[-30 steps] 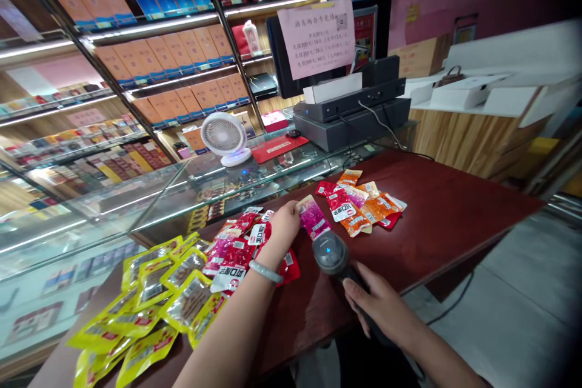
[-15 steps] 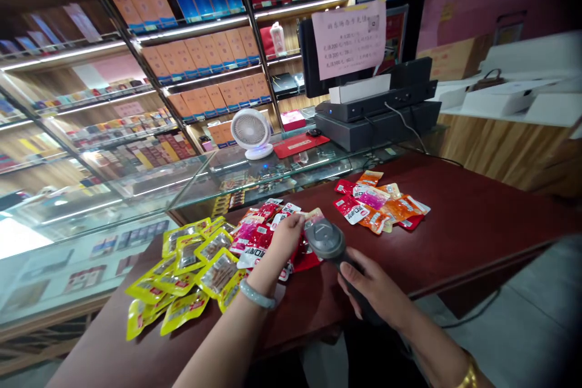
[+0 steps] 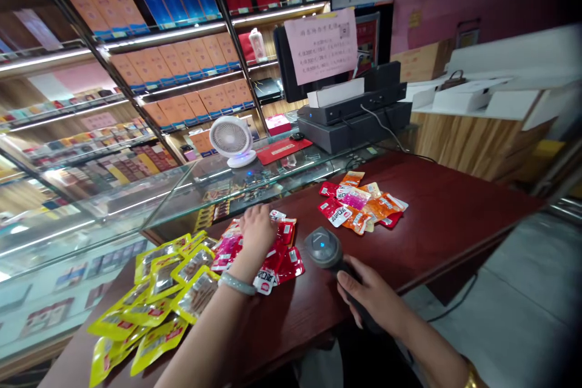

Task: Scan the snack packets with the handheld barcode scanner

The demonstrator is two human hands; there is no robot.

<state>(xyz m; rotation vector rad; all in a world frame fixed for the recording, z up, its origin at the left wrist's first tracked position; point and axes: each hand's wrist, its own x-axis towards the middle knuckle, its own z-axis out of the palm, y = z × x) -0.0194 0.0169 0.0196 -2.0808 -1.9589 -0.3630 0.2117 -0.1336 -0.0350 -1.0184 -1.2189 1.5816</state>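
Observation:
My right hand (image 3: 370, 291) is closed around the handle of a dark grey barcode scanner (image 3: 324, 247). A blue light shows on the scanner's head, which is tilted up above the table. My left hand (image 3: 258, 229), with a pale bangle at the wrist, is over a pile of red and pink snack packets (image 3: 284, 260). Its fingers reach forward and down onto the packets, loosely apart; the fingertips are partly hidden. Left of this pile lie several yellow snack packets (image 3: 197, 294) with clear windows. Farther right is another pile of orange and red packets (image 3: 364, 205).
The dark red table (image 3: 445, 212) meets a glass display counter (image 3: 182, 185). On the counter stand a white fan (image 3: 231, 136), a red mat (image 3: 284, 150) and a cash register (image 3: 350, 124) with a pink sign (image 3: 322, 45). Shelves of boxes (image 3: 177, 60) line the back.
My left hand has moved left from in front of the scanner, where it held a small pale packet, onto the red pile. My right hand keeps hold of the scanner. The view has shifted right.

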